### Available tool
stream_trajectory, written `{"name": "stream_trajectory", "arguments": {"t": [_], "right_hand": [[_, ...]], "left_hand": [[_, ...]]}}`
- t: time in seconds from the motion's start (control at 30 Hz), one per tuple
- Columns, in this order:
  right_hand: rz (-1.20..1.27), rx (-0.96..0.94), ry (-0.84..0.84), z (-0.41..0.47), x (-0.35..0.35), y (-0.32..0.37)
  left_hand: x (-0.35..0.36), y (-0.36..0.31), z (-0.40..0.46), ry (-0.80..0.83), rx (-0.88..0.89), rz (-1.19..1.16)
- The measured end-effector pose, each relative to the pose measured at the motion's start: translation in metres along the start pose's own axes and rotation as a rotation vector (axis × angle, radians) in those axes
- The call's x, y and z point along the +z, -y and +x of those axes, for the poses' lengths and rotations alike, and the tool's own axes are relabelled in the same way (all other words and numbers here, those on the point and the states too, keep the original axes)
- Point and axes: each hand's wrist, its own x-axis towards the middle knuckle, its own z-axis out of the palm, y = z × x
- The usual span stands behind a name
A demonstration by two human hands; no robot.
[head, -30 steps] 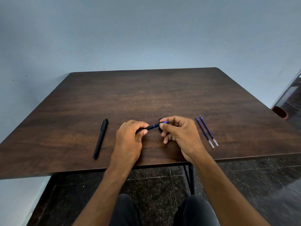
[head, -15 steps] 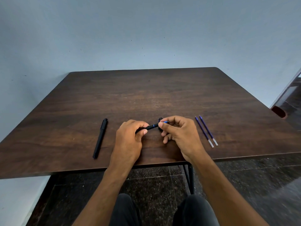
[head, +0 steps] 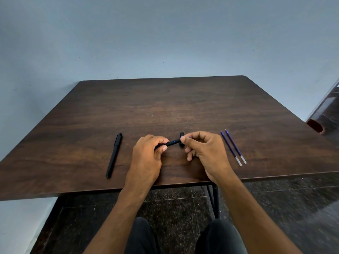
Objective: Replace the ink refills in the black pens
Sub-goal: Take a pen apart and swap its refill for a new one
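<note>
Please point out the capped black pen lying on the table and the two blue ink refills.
Capped black pen (head: 114,156): head view, middle of its barrel.
Two blue ink refills (head: 232,146): head view, middle of the pair's blue shafts.

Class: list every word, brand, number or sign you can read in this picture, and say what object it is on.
None can be read.
Capped black pen: no print visible.
Black pen barrel held in both hands: a blue band only, no letters.
Two blue refills: any marking is too small to tell.

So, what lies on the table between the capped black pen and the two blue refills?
In the head view, both hands: left hand and right hand, gripping the opened pen.
</note>
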Motion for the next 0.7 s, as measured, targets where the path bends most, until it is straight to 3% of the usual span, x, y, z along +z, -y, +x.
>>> {"name": "stream_trajectory", "arguments": {"t": [0.13, 0.7], "right_hand": [[-0.106, -0.036, -0.021, -0.0003, 0.0035, -0.0010], [-0.034, -0.033, 0.026, -0.0027, 0.0017, 0.0013]], "left_hand": [[-0.0003, 0.0003, -0.0006, -0.003, -0.001, -0.007], [-0.0001, -0.0007, -0.0008, -0.001, -0.025, -0.037]]}}
